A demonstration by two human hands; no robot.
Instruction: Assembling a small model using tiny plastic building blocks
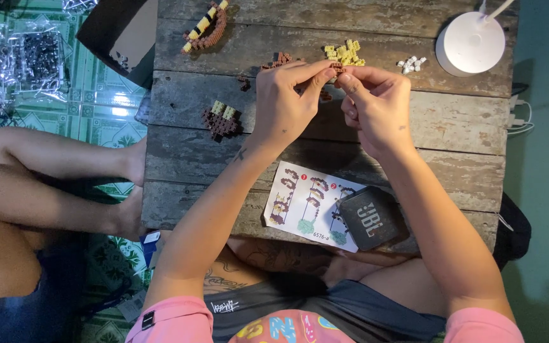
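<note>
Over a low wooden table (452,136), my left hand (284,105) and my right hand (376,108) meet fingertip to fingertip, both pinching a tiny brown brick piece (336,67). Just beyond the fingers lie a small pile of yellow bricks (344,54) and some loose brown bricks (277,60). A small brown-and-yellow built piece (220,117) sits left of my left hand. A curved brown, yellow and black built strip (206,28) lies at the table's far left.
A printed instruction sheet (306,203) lies near the front edge, with a small grey speaker (371,218) on its right end. A white round lamp base (470,43) and several white bricks (411,63) are far right. Another person's legs (52,184) rest at left.
</note>
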